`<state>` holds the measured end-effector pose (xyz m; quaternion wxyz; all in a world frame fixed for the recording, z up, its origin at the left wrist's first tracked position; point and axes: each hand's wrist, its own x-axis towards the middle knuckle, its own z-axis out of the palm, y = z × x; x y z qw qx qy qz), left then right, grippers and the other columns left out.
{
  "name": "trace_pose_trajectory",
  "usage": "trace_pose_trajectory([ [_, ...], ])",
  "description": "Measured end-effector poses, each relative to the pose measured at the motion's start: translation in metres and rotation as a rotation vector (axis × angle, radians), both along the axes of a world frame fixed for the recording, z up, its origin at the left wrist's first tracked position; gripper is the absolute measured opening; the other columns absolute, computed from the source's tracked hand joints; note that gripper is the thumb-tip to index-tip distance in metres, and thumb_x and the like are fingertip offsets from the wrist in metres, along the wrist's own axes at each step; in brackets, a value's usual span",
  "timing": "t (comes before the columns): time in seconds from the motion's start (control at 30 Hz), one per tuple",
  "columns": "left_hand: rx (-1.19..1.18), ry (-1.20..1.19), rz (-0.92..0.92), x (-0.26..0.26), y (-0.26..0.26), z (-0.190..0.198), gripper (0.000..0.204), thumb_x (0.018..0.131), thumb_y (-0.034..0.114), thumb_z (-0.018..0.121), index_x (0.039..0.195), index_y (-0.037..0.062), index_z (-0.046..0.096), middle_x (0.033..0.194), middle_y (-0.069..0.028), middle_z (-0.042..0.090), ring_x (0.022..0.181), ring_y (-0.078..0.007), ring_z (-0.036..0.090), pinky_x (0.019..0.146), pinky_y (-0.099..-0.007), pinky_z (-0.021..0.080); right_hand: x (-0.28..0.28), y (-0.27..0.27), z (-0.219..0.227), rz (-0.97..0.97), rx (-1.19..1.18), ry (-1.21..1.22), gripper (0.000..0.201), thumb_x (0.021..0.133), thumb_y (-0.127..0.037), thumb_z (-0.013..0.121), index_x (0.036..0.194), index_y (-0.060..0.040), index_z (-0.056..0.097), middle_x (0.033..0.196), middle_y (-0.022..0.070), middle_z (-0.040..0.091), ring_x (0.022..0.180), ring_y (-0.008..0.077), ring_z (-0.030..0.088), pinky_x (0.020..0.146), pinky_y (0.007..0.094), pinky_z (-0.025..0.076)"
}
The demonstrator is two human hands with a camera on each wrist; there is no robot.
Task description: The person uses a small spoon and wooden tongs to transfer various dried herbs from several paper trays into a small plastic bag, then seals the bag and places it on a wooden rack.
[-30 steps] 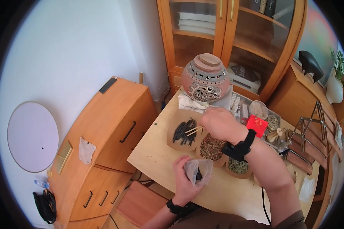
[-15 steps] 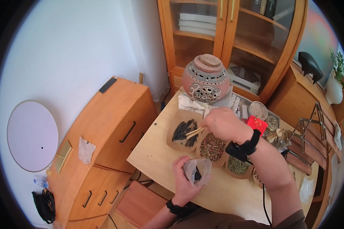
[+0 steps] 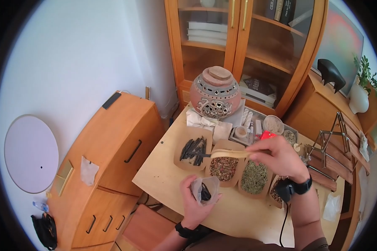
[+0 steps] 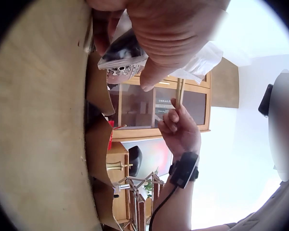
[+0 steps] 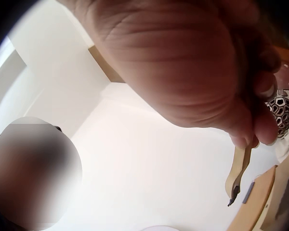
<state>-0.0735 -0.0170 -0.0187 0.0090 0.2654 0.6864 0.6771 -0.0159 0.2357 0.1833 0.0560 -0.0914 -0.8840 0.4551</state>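
Observation:
My right hand [image 3: 280, 158] pinches wooden tweezers [image 3: 230, 154] between thumb and fingers. Gripped in their tips is a thin dark strip [image 5: 234, 196], raised above the trays. My left hand [image 3: 192, 206] holds a small translucent bag [image 3: 213, 186], mouth up, with dark pieces [image 3: 205, 192] inside. Behind the bag stands a brown paper tray [image 3: 179, 162] of dark dried strips [image 3: 190, 149]. Beside it are trays of reddish-brown dried bits [image 3: 224, 169] and green dried herb [image 3: 254, 178]. A further tray [image 3: 274, 193] is partly hidden by my right wrist.
A pierced clay pot [image 3: 215, 94] stands at the table's back, with white cloth [image 3: 201, 120] before it. A grey tray [image 3: 234, 136] of small jars, a red packet [image 3: 267, 135] and a folding wooden rack [image 3: 331, 154] are on the right. A drawer cabinet [image 3: 113, 146] stands left.
My right hand has drawn the tweezers up out of the tray of dark strips and to the right, with a strip in the tips. The left hand still holds the bag. The head view has shifted slightly.

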Motion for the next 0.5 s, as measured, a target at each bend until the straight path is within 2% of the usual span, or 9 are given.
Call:
trace_pose_trajectory([
  [0.03, 0.003, -0.005, 0.011, 0.001, -0.001, -0.002, 0.097, 0.074, 0.010, 0.098, 0.148, 0.0057, 0.036, 0.140, -0.0098, 0.043, 0.126, -0.0216, 0.052, 0.109, -0.0389, 0.046, 0.013, -0.002, 0.003, -0.029, -0.111, 0.011, 0.019, 0.093, -0.001, 0.076, 0.112, 0.0010, 0.081, 0.082, 0.0114, 0.078, 0.071, 0.0138, 0.074, 0.066, 0.0277, 0.056],
  [0.23, -0.031, 0.009, 0.030, 0.002, -0.002, 0.001, 0.096, 0.075, 0.009, 0.097, 0.149, 0.0053, 0.035, 0.139, -0.0091, 0.045, 0.124, -0.0210, 0.053, 0.108, -0.0382, 0.046, 0.071, -0.010, 0.013, 0.024, -0.204, -0.103, 0.020, 0.092, 0.003, 0.077, 0.111, 0.0019, 0.081, 0.084, 0.0091, 0.079, 0.072, 0.0103, 0.073, 0.069, 0.0260, 0.057],
  [0.27, -0.036, 0.011, 0.025, 0.002, -0.002, 0.000, 0.096, 0.075, 0.009, 0.097, 0.149, 0.0053, 0.035, 0.139, -0.0091, 0.045, 0.124, -0.0210, 0.053, 0.108, -0.0382, 0.046, 0.075, -0.013, 0.013, 0.014, -0.156, -0.114, 0.019, 0.088, 0.001, 0.081, 0.107, 0.0005, 0.082, 0.084, 0.0117, 0.079, 0.073, 0.0159, 0.075, 0.068, 0.0288, 0.058],
  [0.3, -0.021, 0.001, 0.017, 0.002, -0.002, -0.001, 0.096, 0.075, 0.009, 0.097, 0.149, 0.0052, 0.035, 0.139, -0.0092, 0.045, 0.124, -0.0211, 0.053, 0.108, -0.0383, 0.046, 0.077, -0.016, 0.011, 0.009, -0.162, -0.112, 0.019, 0.088, 0.001, 0.081, 0.107, 0.0005, 0.082, 0.084, 0.0117, 0.079, 0.073, 0.0159, 0.075, 0.068, 0.0288, 0.058],
  [0.37, -0.011, -0.006, 0.002, 0.002, -0.002, -0.001, 0.096, 0.075, 0.009, 0.096, 0.149, 0.0052, 0.035, 0.139, -0.0094, 0.045, 0.124, -0.0211, 0.053, 0.108, -0.0383, 0.046, 0.078, -0.023, 0.006, 0.054, 0.197, 0.102, 0.019, 0.083, -0.004, 0.084, 0.102, -0.0021, 0.082, 0.081, 0.0129, 0.077, 0.071, 0.0254, 0.075, 0.065, 0.0348, 0.058],
  [0.4, -0.029, 0.025, 0.011, 0.001, -0.002, -0.001, 0.096, 0.075, 0.008, 0.096, 0.149, 0.0053, 0.034, 0.139, -0.0095, 0.045, 0.124, -0.0210, 0.053, 0.108, -0.0382, 0.047, 0.078, -0.027, 0.009, 0.047, 0.192, 0.103, 0.019, 0.083, -0.004, 0.084, 0.102, -0.0021, 0.082, 0.081, 0.0129, 0.077, 0.071, 0.0254, 0.075, 0.065, 0.0348, 0.058],
  [0.47, -0.052, 0.054, 0.010, 0.002, -0.002, 0.000, 0.097, 0.075, 0.008, 0.096, 0.150, 0.0054, 0.034, 0.139, -0.0097, 0.044, 0.124, -0.0210, 0.053, 0.107, -0.0381, 0.048, 0.076, -0.038, 0.016, 0.037, 0.395, 0.109, 0.018, 0.080, -0.009, 0.082, 0.097, -0.0053, 0.080, 0.079, 0.0129, 0.074, 0.073, 0.0332, 0.071, 0.064, 0.0409, 0.056],
  [0.5, -0.041, 0.022, 0.006, 0.002, -0.002, -0.001, 0.098, 0.074, 0.012, 0.097, 0.149, 0.0047, 0.035, 0.140, -0.0118, 0.043, 0.127, -0.0240, 0.051, 0.110, -0.0393, 0.046, 0.073, -0.043, 0.015, 0.028, 0.390, 0.107, 0.018, 0.080, -0.009, 0.082, 0.097, -0.0053, 0.080, 0.079, 0.0129, 0.074, 0.073, 0.0332, 0.071, 0.064, 0.0409, 0.056],
])
